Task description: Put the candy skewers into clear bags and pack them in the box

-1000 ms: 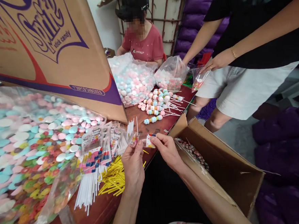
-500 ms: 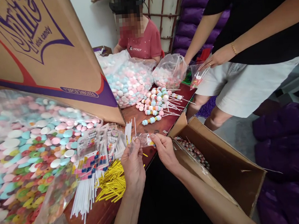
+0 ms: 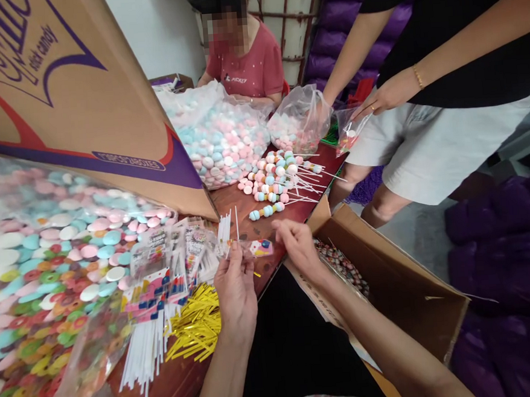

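My left hand (image 3: 237, 282) is closed, pinching a small clear printed candy bag (image 3: 260, 248) and a thin white stick (image 3: 236, 223) that points up. The bag's colourful end sticks out to the right. To its right is my right hand (image 3: 299, 247), empty, with loosely bent fingers apart from the bag. Just above that hand, a stick of threaded pastel candy (image 3: 266, 211) lies on the dark red table (image 3: 228, 196). More candy sticks (image 3: 281, 176) are piled behind it. Left of my left hand lie gold twist ties (image 3: 194, 324), white sticks (image 3: 144, 352) and flat printed bags (image 3: 150, 279).
Loose candies (image 3: 70, 266) in clear plastic cover the left side. A tall carton (image 3: 104, 101) stands behind them; an open carton (image 3: 404, 316) on the right holds packed candy. Across the table one person (image 3: 247, 66) sits, and another (image 3: 455, 58) stands handling bags.
My right hand has let go of the printed bag and moved slightly right and up. My left hand keeps hold of it. The camera view has shifted slightly.
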The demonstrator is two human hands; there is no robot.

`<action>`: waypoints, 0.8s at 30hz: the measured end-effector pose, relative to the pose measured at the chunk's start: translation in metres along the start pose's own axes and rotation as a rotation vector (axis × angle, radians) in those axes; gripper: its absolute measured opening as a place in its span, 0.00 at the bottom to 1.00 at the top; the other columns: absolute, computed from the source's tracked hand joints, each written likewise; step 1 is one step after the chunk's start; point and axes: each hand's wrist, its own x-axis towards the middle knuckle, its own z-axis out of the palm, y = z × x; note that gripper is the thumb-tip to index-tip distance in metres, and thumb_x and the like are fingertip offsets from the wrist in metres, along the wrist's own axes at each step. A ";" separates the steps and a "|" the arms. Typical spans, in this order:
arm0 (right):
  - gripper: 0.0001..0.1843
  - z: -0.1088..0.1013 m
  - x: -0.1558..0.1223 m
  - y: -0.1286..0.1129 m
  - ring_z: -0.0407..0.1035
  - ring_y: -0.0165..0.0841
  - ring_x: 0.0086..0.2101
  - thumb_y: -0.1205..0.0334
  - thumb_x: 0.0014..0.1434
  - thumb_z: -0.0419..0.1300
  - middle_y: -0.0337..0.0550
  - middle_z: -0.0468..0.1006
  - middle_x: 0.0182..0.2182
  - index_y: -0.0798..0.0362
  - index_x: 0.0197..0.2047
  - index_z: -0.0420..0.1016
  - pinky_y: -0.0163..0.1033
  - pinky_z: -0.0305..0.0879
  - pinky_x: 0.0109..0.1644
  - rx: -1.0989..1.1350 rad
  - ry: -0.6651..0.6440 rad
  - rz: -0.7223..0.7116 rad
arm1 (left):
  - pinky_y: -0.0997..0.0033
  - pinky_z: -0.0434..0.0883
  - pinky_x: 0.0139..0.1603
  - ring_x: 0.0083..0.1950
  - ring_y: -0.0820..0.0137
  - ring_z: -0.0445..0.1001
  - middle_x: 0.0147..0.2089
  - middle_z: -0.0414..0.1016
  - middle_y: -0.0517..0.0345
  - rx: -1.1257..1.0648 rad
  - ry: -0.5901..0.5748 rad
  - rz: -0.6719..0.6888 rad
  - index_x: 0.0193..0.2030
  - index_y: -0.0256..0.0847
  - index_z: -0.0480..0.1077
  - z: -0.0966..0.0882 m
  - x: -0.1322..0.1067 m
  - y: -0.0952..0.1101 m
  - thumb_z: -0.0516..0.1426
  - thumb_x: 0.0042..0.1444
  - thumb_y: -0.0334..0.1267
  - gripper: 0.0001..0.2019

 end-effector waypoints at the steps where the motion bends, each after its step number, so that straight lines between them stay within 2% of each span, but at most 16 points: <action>1: 0.20 -0.005 0.011 0.006 0.59 0.30 0.27 0.52 0.67 0.51 0.37 0.66 0.23 0.52 0.26 0.68 0.36 0.55 0.34 -0.133 0.077 -0.032 | 0.79 0.68 0.36 0.29 0.81 0.70 0.27 0.74 0.65 -0.001 0.015 -0.018 0.31 0.37 0.75 0.000 0.001 0.002 0.71 0.43 0.40 0.13; 2: 0.16 -0.009 0.022 0.013 0.61 0.33 0.30 0.55 0.66 0.51 0.40 0.69 0.27 0.53 0.30 0.72 0.37 0.56 0.37 -0.292 0.155 -0.075 | 0.79 0.68 0.35 0.29 0.81 0.70 0.27 0.74 0.64 -0.002 0.030 -0.041 0.32 0.37 0.75 -0.001 0.002 0.004 0.71 0.44 0.41 0.13; 3: 0.14 -0.013 0.032 0.019 0.62 0.35 0.34 0.60 0.66 0.50 0.43 0.71 0.33 0.53 0.36 0.75 0.39 0.57 0.40 -0.431 0.176 -0.113 | 0.78 0.68 0.35 0.29 0.80 0.71 0.28 0.74 0.64 -0.003 0.037 -0.065 0.33 0.38 0.76 -0.001 0.003 0.005 0.71 0.44 0.41 0.13; 6: 0.17 -0.020 0.054 0.036 0.61 0.38 0.37 0.68 0.63 0.50 0.48 0.71 0.39 0.51 0.46 0.78 0.42 0.55 0.42 -0.749 0.150 -0.181 | 0.77 0.68 0.34 0.30 0.78 0.72 0.29 0.75 0.62 -0.015 0.035 -0.093 0.34 0.38 0.75 -0.004 0.005 0.009 0.71 0.45 0.40 0.13; 9: 0.16 -0.021 0.058 0.041 0.60 0.40 0.38 0.67 0.64 0.50 0.51 0.71 0.41 0.51 0.48 0.78 0.44 0.53 0.41 -0.937 0.111 -0.254 | 0.77 0.67 0.33 0.30 0.78 0.72 0.29 0.75 0.62 -0.038 0.047 -0.092 0.33 0.37 0.74 -0.005 0.007 0.010 0.70 0.45 0.39 0.12; 12: 0.12 -0.021 0.055 0.040 0.60 0.42 0.40 0.65 0.65 0.53 0.52 0.72 0.42 0.52 0.44 0.77 0.45 0.51 0.41 -0.999 0.094 -0.258 | 0.77 0.68 0.34 0.29 0.79 0.72 0.28 0.74 0.63 -0.060 0.064 -0.085 0.33 0.37 0.74 -0.006 0.010 0.012 0.70 0.47 0.38 0.11; 16: 0.08 -0.023 0.046 0.034 0.62 0.41 0.41 0.66 0.64 0.53 0.50 0.74 0.41 0.53 0.38 0.74 0.45 0.52 0.44 -0.903 0.070 -0.277 | 0.78 0.68 0.34 0.27 0.80 0.70 0.26 0.72 0.63 -0.089 0.093 -0.074 0.32 0.37 0.73 -0.006 0.012 0.018 0.67 0.51 0.38 0.09; 19: 0.08 -0.026 0.026 0.024 0.66 0.36 0.37 0.67 0.64 0.51 0.44 0.76 0.36 0.53 0.37 0.72 0.42 0.56 0.44 -0.621 0.071 -0.306 | 0.78 0.68 0.32 0.26 0.80 0.68 0.24 0.69 0.64 -0.104 0.133 -0.073 0.30 0.37 0.71 -0.005 0.013 0.022 0.64 0.56 0.38 0.09; 22: 0.07 -0.030 -0.005 0.008 0.68 0.32 0.31 0.64 0.65 0.53 0.39 0.75 0.32 0.52 0.38 0.71 0.38 0.60 0.37 -0.296 0.143 -0.264 | 0.79 0.68 0.32 0.27 0.79 0.69 0.24 0.67 0.64 -0.113 0.144 -0.078 0.29 0.37 0.71 -0.006 0.014 0.022 0.63 0.58 0.38 0.09; 24: 0.05 -0.034 -0.024 -0.003 0.68 0.31 0.29 0.62 0.64 0.56 0.38 0.76 0.31 0.51 0.37 0.72 0.37 0.61 0.34 -0.212 0.185 -0.249 | 0.79 0.68 0.33 0.28 0.79 0.69 0.25 0.68 0.64 -0.115 0.139 -0.074 0.31 0.37 0.71 -0.006 0.015 0.021 0.63 0.58 0.39 0.09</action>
